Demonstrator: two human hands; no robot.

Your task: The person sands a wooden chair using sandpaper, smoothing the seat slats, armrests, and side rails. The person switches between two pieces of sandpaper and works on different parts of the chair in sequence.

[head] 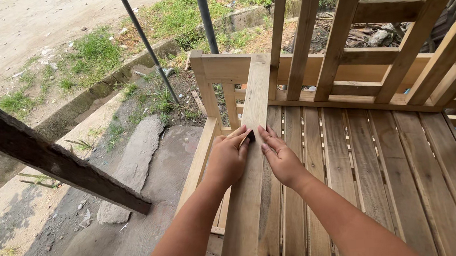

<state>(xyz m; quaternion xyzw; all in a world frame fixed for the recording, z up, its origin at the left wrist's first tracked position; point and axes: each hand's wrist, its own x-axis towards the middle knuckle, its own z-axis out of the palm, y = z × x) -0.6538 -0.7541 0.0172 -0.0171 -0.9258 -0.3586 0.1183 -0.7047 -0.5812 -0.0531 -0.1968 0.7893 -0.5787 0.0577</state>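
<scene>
My left hand (228, 157) pinches a small dark sanding scrap (250, 136) on the long pale wooden armrest plank (251, 158); my right hand (281, 159) lies open, steadying it. I'd rub along the grain with even pressure.

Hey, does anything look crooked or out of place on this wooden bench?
Nothing looks broken. The one loose piece is the pale plank lying lengthwise over the armrest, under the left hand and right hand; it isn't visibly fastened.
</scene>
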